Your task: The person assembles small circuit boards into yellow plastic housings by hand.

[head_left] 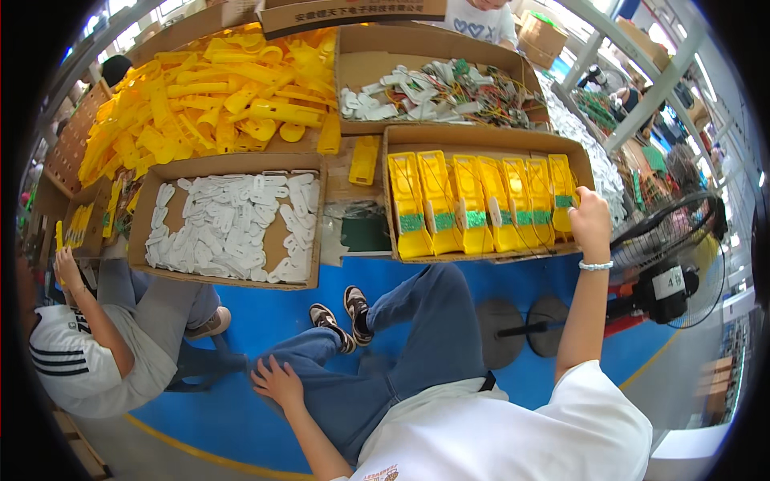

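Yellow housings (481, 204) — under right hand (591, 220)

Open brown cardboard boxes (473, 140) across the table; another brown carton (353, 12) with a printed side stands behind.

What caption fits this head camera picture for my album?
Right hand touches the yellow cases in a cardboard box; left hand rests on the knee.

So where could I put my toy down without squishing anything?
The blue floor between the box of white pieces and the knees is bare. The boxes are packed: yellow cases fill theirs, by the right hand.
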`<state>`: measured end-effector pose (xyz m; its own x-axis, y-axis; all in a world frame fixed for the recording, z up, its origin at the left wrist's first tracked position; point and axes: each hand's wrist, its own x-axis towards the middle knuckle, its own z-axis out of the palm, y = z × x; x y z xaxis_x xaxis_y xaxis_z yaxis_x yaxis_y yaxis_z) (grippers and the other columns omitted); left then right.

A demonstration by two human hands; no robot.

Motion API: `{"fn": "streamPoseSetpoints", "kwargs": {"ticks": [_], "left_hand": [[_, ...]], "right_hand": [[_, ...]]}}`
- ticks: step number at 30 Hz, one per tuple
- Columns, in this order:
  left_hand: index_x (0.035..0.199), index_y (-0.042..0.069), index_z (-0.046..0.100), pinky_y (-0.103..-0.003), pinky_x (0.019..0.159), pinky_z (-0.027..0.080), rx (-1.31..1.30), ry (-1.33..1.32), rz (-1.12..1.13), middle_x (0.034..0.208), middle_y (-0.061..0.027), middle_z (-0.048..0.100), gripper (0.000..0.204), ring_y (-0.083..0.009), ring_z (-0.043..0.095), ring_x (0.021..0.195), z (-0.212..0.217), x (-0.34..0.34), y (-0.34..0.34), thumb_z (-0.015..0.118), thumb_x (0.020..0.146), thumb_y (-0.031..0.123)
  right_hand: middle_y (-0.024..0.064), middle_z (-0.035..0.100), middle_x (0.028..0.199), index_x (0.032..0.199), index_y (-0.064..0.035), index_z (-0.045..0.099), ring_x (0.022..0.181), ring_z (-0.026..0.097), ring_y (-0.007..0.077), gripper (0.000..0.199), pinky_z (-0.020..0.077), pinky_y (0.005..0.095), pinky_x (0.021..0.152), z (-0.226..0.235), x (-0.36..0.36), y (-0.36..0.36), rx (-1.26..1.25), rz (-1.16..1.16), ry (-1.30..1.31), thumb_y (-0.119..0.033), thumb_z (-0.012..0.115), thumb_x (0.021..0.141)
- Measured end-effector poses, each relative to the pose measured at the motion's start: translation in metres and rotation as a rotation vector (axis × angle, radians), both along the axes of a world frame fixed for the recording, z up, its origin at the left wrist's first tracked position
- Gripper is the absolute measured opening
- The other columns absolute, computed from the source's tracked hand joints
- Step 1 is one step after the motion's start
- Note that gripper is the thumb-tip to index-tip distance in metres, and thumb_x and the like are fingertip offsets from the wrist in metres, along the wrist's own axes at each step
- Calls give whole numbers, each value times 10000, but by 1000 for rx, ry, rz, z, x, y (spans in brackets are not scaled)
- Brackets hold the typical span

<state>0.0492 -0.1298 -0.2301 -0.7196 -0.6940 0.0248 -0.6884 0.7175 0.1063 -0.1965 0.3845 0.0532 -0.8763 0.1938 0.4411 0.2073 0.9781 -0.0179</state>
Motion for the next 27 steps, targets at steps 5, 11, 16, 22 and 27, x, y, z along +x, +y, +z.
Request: {"fn": "streamPoseSetpoints", "kwargs": {"ticks": [5,11,16,22,27], "left_hand": [[1114,-9,605,-522,1038,300,77,489,-215,1252,-175,510,293,-404,375,1236,-14,-27,-4,564,869,146],[1050,-12,630,-514,1023,322,154,446,-244,1146,-159,576,245,-379,425,1186,-22,-49,3,569,862,132],[1037,5,638,-510,1020,329,163,418,-132,1116,-138,604,232,-354,429,1197,-37,-20,-28,560,868,144],[1017,37,650,-478,1006,349,94,201,162,1136,-105,611,212,-318,430,1214,-32,27,-36,561,853,137],[975,30,651,-470,975,364,115,354,171,1109,-109,612,187,-318,452,1180,-40,21,-38,580,825,117]], "right_hand": [[166,664,939,972,-42,661,930,618,345,223,486,435,834,52,-43,-51,-12,376,135,-127,629,768],[99,677,922,917,-100,694,915,632,298,199,498,404,817,88,-52,-62,204,254,-252,-171,676,732],[126,693,851,928,-83,717,819,668,272,249,530,364,768,95,-49,-40,281,165,-693,-168,690,696],[172,682,909,946,-34,687,895,640,341,211,500,412,822,62,-61,-16,-14,362,-229,-147,640,775],[209,670,894,941,-21,695,856,642,340,216,507,408,804,75,-58,-15,139,401,-484,-111,628,757]]}}
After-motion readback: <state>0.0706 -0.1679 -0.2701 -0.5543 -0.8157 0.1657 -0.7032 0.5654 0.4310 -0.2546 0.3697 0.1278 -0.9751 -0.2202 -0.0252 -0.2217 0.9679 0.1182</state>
